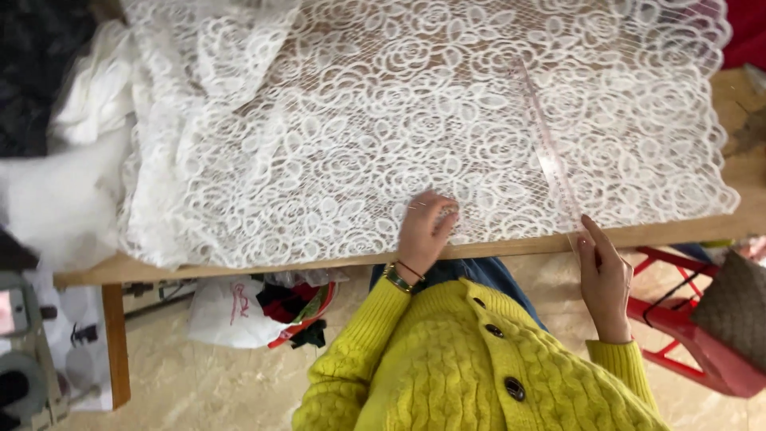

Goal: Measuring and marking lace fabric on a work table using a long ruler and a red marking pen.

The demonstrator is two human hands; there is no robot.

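White floral lace fabric [383, 120] lies spread over a wooden table [750, 172]. My left hand [425, 230] rests on the lace near the table's front edge, fingers bent and pressing the cloth down; a bracelet is on its wrist. A long clear ruler [546, 148] lies slantwise on the lace, running from the far middle to the front edge. My right hand [604, 278] pinches the ruler's near end at the table edge. I wear a yellow knitted cardigan [471, 367].
Bunched white cloth [72, 175] is piled at the table's left end. Under the table sit a white bag [227, 311] and coloured scraps. A red stool [690, 331] stands at the right, and a machine part [24, 351] at the lower left.
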